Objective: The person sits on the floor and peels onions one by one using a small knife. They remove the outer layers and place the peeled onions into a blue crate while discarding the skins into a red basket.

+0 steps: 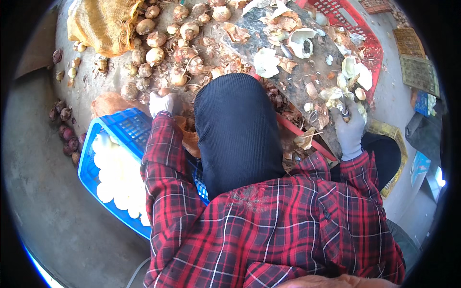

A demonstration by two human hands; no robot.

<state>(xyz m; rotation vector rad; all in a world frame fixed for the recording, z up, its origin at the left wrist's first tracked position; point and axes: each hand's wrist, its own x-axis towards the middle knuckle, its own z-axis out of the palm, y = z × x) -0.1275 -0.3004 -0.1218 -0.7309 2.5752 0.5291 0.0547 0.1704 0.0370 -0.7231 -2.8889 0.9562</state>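
Note:
My left hand [161, 103], in a white glove, reaches down at the near side of the onion pile with its fingers around a brown onion [164, 91]. Just beneath that forearm stands a blue plastic basket [119, 124] full of peeled white onions [117, 172]. My right hand [350, 124], in a grey glove, grips a small knife [346, 116]; its blade is hidden among peels. Under this hand lies a dark board [288, 84] strewn with onion skins [266, 62] and scraps.
Unpeeled onions [155, 56] cover the floor ahead, beside a yellow mesh sack [102, 27]. Below the board is a red plastic crate [372, 54]. Several red onions [68, 134] lie at the left. A yellow crate [390, 138] sits by my right leg, and my knee [237, 133] rises between my arms.

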